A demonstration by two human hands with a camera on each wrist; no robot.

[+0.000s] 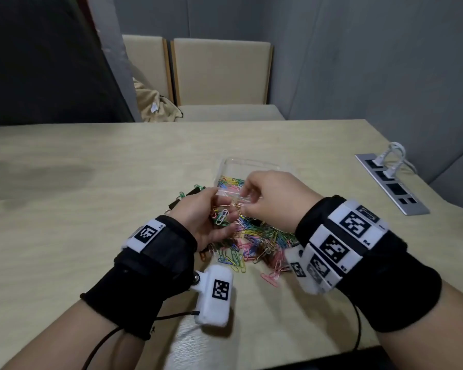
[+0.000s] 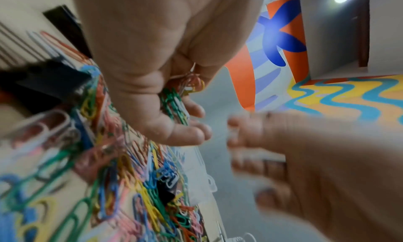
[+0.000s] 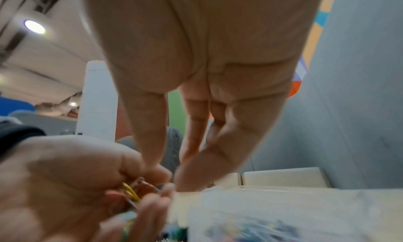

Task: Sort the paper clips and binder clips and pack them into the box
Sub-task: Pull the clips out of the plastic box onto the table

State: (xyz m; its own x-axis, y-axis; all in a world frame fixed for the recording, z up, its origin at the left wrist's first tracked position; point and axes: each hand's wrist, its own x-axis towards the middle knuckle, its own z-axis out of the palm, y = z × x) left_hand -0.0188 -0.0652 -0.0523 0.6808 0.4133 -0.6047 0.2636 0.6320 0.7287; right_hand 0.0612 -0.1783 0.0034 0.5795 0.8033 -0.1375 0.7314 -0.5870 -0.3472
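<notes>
The left hand is cupped just in front of the clear plastic box, and its curled fingers hold a small bunch of coloured paper clips, green, red and yellow ones. The right hand is close to it, also at the near side of the box, and its fingertips reach into the bunch and pinch at the clips there; which clip they have I cannot tell, because this part is blurred. The box stands on the table and already has a layer of mixed coloured paper clips inside. A big loose pile of paper clips lies on the table in front of the box, under and between the two hands. Some black binder clips lie just left of the box, partly behind the left hand. Well to the right of the box, a metal socket strip is set in the table, with white plugs in it. Two beige chairs stand behind the table, beyond the box.
</notes>
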